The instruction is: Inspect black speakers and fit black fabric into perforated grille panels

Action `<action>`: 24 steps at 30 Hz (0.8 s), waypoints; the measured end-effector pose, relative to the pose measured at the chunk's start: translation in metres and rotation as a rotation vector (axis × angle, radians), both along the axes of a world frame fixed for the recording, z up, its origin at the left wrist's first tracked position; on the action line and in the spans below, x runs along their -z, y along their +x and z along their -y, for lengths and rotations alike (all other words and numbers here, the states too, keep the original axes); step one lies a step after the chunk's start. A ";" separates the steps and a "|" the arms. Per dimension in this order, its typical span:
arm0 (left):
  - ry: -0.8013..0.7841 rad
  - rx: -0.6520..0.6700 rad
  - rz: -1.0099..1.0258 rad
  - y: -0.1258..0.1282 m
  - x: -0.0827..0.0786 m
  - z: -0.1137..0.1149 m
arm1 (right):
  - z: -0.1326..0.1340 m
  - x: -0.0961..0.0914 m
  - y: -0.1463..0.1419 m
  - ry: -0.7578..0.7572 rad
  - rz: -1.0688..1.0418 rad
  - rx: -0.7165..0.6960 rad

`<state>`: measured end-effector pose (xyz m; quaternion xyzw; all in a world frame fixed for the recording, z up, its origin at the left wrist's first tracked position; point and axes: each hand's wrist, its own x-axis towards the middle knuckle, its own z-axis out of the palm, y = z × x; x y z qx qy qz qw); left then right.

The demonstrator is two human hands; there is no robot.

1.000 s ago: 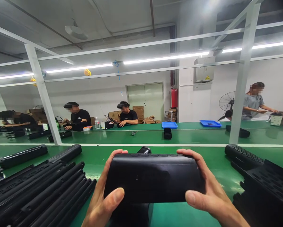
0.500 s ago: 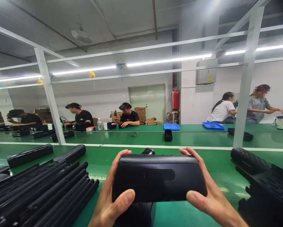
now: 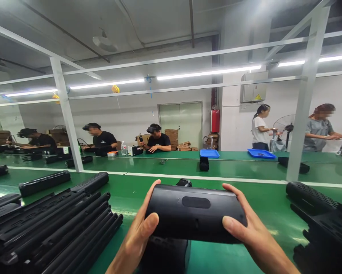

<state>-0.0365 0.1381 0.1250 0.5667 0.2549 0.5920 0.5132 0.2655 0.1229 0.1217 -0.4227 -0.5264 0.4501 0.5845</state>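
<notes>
One black speaker shell [image 3: 195, 213] gripped at both ends, left hand [image 3: 136, 238] at 7 o'clock, right hand [image 3: 249, 230] at 4 o'clock, fingers curled closed around it, two blue trays [image 3: 210, 153] at 12 o'clock, shell rolled since earlier, oval recess now facing up.

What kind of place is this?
Probably a factory assembly line: long green workbenches, stacks of identical black plastic housings, and seated workers opposite. Both hands, left hand and right hand, hold one black casing.
</notes>
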 end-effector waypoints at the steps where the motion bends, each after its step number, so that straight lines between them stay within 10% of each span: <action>1: 0.004 0.004 -0.042 -0.001 -0.001 0.000 | -0.001 0.000 0.002 -0.055 -0.057 -0.033; 13: -0.299 -0.083 0.095 0.022 -0.016 0.003 | -0.010 0.008 0.015 -0.113 -0.171 -0.212; 24: -0.264 -0.096 0.059 0.015 -0.007 -0.006 | -0.014 0.011 0.002 -0.103 -0.247 -0.172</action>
